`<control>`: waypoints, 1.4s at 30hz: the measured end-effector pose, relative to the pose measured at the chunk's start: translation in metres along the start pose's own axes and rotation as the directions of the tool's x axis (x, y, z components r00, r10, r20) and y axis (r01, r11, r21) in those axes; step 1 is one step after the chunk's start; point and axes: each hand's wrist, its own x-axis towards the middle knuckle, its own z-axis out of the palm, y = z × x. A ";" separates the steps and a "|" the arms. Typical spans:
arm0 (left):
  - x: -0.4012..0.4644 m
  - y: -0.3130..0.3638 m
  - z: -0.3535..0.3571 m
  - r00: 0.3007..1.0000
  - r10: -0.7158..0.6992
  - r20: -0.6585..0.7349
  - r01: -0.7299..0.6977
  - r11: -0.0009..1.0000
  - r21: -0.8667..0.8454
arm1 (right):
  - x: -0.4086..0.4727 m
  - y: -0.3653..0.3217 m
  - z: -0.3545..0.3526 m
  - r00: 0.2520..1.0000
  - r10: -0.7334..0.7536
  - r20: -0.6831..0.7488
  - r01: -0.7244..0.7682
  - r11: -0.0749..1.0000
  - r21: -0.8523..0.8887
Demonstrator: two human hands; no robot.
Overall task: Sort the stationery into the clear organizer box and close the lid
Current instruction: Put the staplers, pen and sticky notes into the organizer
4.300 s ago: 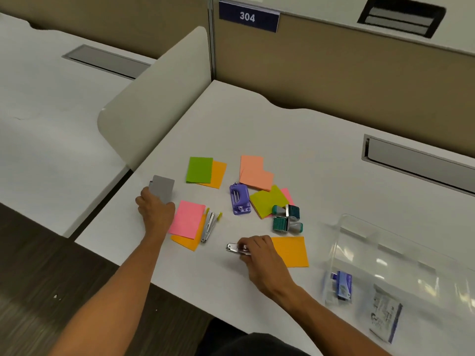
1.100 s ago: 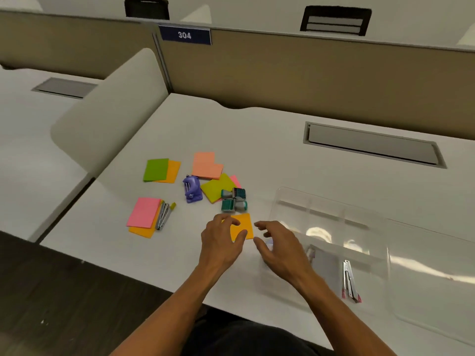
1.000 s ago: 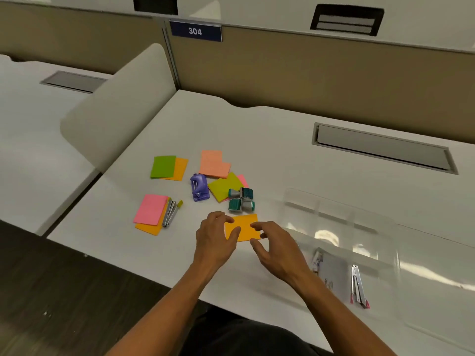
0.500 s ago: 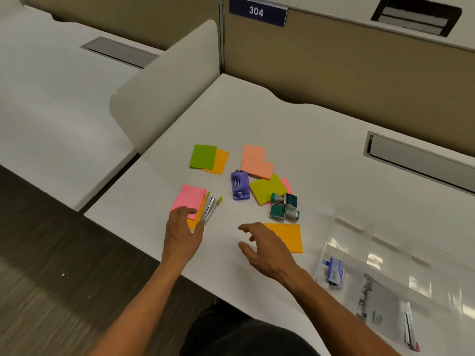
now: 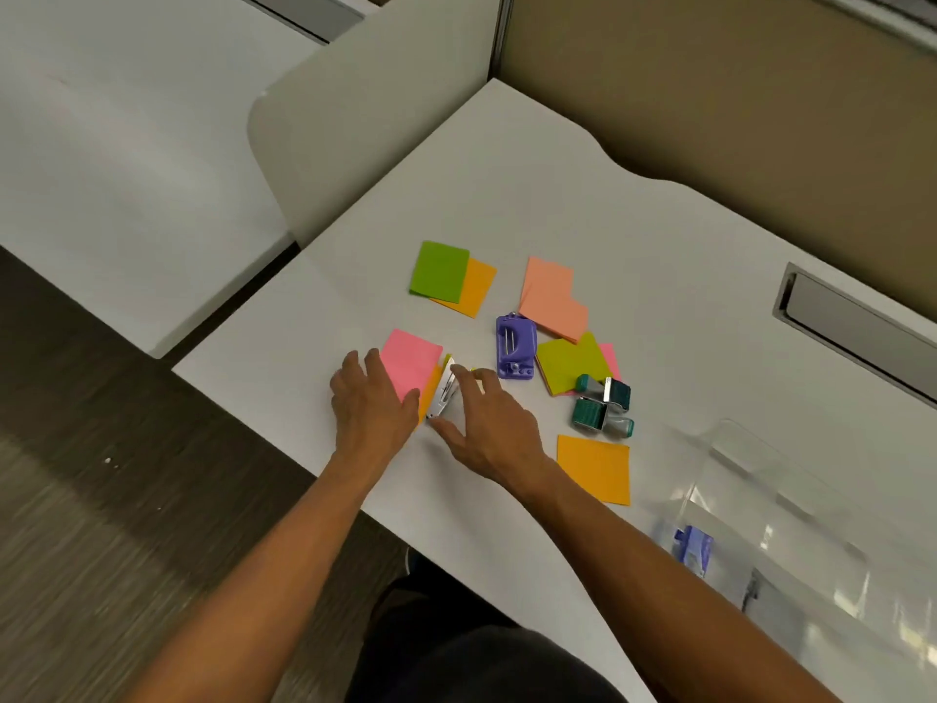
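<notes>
Moved leftward since half a second ago: right hand (image 5: 487, 428) gone from hovering near the lone orange sticky note (image 5: 596, 468) to reaching the small silver stapler (image 5: 442, 393), left hand (image 5: 372, 403) slid a little further onto the pink sticky note (image 5: 409, 361).

Left hand lying flat, fingers straight, pressing the near edge of that pink note and the orange sheet under it, gripping nothing. Right hand spread, fingers (image 5: 464, 373) lightly bent over the stapler and touching it, thumb low beside its near end; not yet closed round it, from the look of things.

Scattered across the white counter (image 5: 608, 205): a green sticky note (image 5: 438, 270) over an orange one, salmon sticky notes (image 5: 552, 299), a purple hole punch (image 5: 516, 346), a yellow-green sticky note (image 5: 570, 363) with a pink one peeking out behind, and two teal stamps (image 5: 603, 405) touching each other. At the right edge, the clear organizer box (image 5: 791, 499), lid open, holding a small blue item (image 5: 693, 548) and something more, too blurred to name.

Step in hand, by judgement: pickup of the stapler, early in the sort with most stationery outside the box. Next move calls for pinching the stapler by its sides, lifting clear of the held-down notes, and carrying across to a free compartment. Lid closing well off yet.
</notes>
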 end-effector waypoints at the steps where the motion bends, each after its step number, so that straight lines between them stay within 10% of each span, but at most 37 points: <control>1: 0.001 0.002 0.002 1.000 -0.002 0.014 0.002 0.999 0.035 | 0.006 -0.003 0.000 1.000 0.001 -0.027 -0.002 0.999 -0.048; 26: 0.003 0.032 0.018 0.971 0.001 0.239 -0.074 0.953 0.295 | -0.008 0.032 0.022 0.994 0.089 -0.061 -0.086 0.994 0.061; 42: -0.024 0.041 0.025 0.943 -0.036 0.332 0.061 0.996 -0.064 | -0.077 0.073 -0.001 0.991 0.044 -0.129 0.007 0.928 0.372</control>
